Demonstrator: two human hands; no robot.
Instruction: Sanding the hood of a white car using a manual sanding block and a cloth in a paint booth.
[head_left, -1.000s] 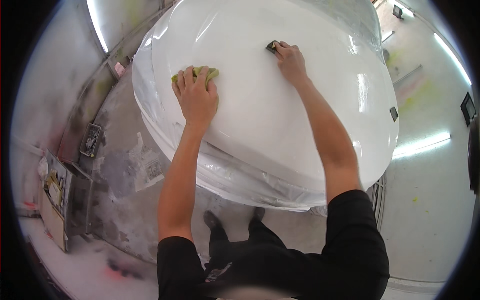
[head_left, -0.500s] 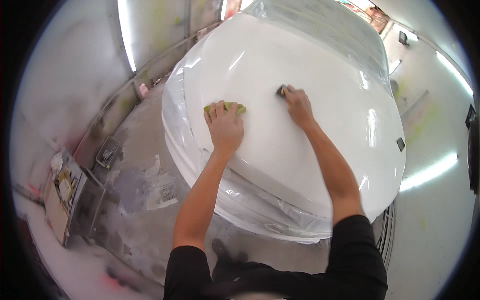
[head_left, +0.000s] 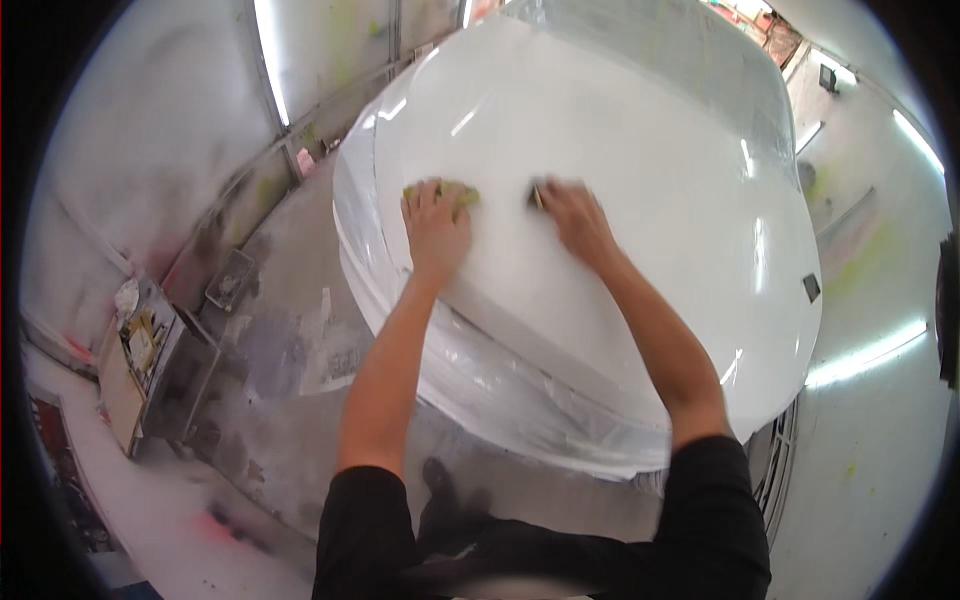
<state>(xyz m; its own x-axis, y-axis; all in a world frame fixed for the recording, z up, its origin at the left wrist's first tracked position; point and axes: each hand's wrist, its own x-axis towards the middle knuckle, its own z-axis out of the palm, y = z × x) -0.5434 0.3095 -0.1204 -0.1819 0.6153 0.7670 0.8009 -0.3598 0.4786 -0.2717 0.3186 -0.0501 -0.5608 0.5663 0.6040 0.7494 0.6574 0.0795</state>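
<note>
- On the white car hood (head_left: 640, 130), your left hand (head_left: 438, 240) has its fingers bent over a yellow-green cloth (head_left: 471, 196), holding it against the surface
- Your right hand (head_left: 578, 222) grips a small dark block (head_left: 533, 193), blurred, a little to the right of the cloth
- Clear plastic sheeting (head_left: 500, 395) covers the front below the hood, on the side nearest you
- 1 dark square piece (head_left: 811, 289) sits near the hood's right edge
</note>
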